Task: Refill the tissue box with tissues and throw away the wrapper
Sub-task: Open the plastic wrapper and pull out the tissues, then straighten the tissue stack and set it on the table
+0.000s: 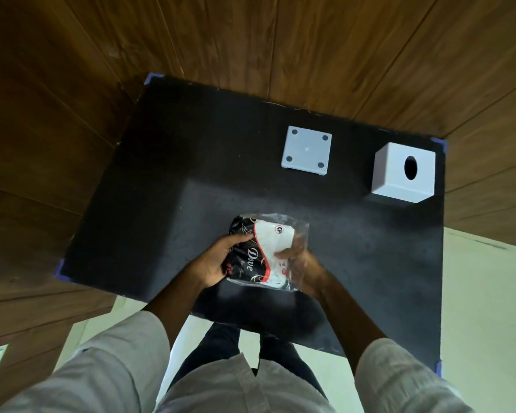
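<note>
Hands, my left (221,257) and right (303,268), clamped the black-and-white plastic-wrapped tissue pack (265,253) near the worktop's (161,174) front edge; I judged tearing the wrapper came next.

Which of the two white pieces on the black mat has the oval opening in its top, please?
The tall white tissue box cover near the mat's right edge; the flat base plate left of it shows only four dark corner dots.

Pale off-white shirt (245,389), loose, hem split at front centre. Wide sleeves, left sleeve (113,362) and right sleeve (399,380), ending partway down the forearms (bare below). Dark trousers (218,350), near black. Bare hands, no rings or watch seen.
</note>
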